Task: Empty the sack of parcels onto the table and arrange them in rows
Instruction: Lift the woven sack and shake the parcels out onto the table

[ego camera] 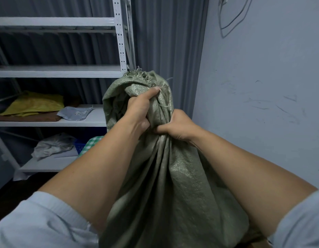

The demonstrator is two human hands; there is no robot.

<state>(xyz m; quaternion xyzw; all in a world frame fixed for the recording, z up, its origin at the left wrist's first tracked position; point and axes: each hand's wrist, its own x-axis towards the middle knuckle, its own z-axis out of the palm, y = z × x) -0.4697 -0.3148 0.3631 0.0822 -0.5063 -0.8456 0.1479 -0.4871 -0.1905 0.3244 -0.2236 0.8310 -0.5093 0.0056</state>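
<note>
**Two hands hold the neck of a big green sack**

A big dull-green sack made of woven plastic point(173, 185) fills the middle of the view and runs down to 6 o'clock. It is held up in front of the person. Its neck is bunched tight, and its frayed open end flops over at the top, near 12 o'clock from the hands. Below the hands the sack gets wide and hangs in long folds.

The left hand point(139, 111) grips the bunched neck with curled fingers. Its thumb points up and presses into the cloth. The right hand point(178, 126) grips the neck just beside it, at about 4 o'clock from the left hand, and its fingers are curled round the cloth too. The two hands touch. Both arms are bare up to pale blue rolled sleeves point(38, 224).

At 9 to 10 o'clock stands a white metal shelf rack point(56, 71). One shelf holds a flat yellow bag point(35, 103) and a grey plastic mail bag point(75, 113). The shelf below holds a crumpled grey-white plastic bag point(53, 145), with a blue basket point(80, 146) just beside it. A green and white checked cloth point(93, 141) peeks out next to the left arm. A grey curtain point(164, 42) hangs behind, and a pale wall point(262, 104) is at 3 o'clock.
</note>
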